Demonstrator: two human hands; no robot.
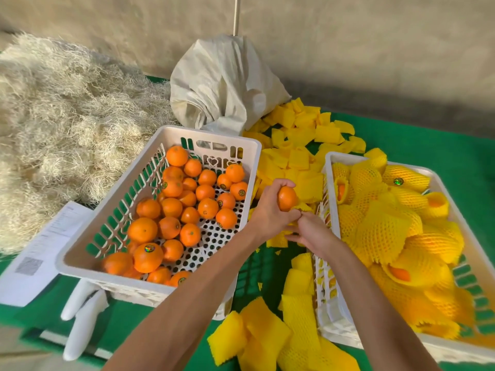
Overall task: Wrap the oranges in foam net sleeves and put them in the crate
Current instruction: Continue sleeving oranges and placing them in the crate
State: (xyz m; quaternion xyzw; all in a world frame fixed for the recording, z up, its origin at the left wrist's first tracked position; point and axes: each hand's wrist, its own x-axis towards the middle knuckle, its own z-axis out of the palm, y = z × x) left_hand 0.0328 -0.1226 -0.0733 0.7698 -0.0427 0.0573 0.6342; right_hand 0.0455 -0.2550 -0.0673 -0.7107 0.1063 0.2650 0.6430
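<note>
My left hand grips a bare orange between the two crates. Just below it my right hand pinches a yellow foam net sleeve from the pile beside the right crate. A white crate on the left holds several bare oranges. The white crate on the right is filled with oranges wrapped in yellow foam sleeves.
Loose yellow sleeves lie scattered on the green table between and behind the crates, more lie at the front. A white sack stands behind. A straw pile fills the left. Papers and a white glove lie front left.
</note>
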